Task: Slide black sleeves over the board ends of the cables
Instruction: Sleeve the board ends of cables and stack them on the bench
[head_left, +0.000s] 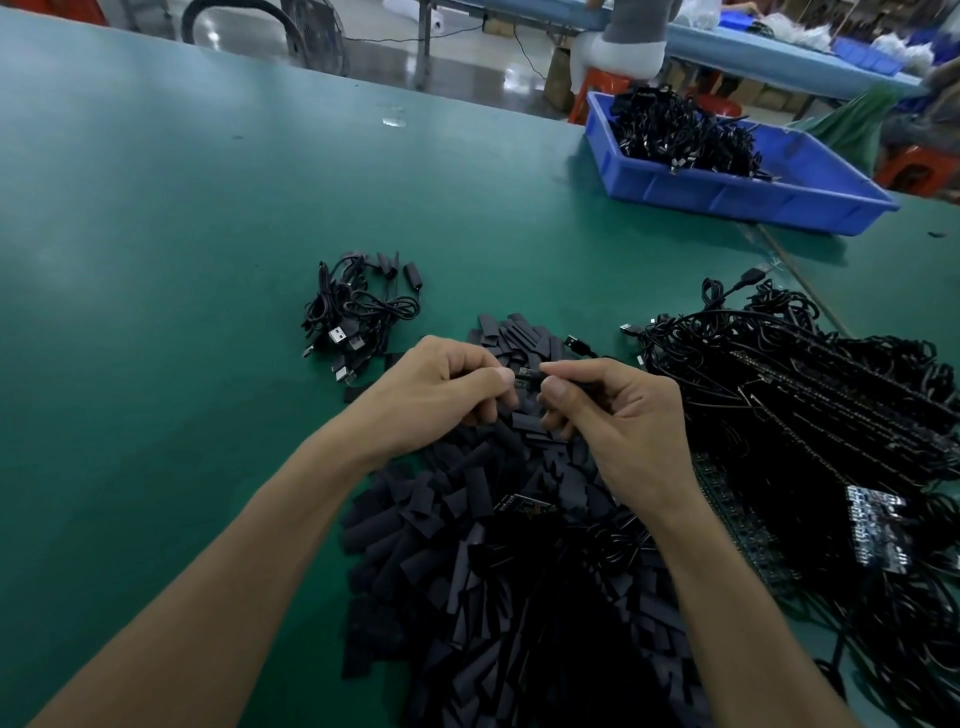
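Note:
My left hand (441, 392) and my right hand (618, 415) meet above a big heap of flat black sleeves (498, 561) on the green table. The left thumb and fingers pinch a black sleeve, mostly hidden in the hand. The right thumb and forefinger pinch the small board end of a cable (525, 375), which shows in the gap between the two thumbs. Its black wire runs off to the right under my right hand. A loose small board (524, 506) lies on the heap below my hands.
A small bundle of USB cables (353, 317) lies to the left beyond my hands. A large tangle of cables with boards (810, 405) fills the right side. A blue bin (737, 195) with more cables stands at the far right. Table's far edge runs diagonally behind.

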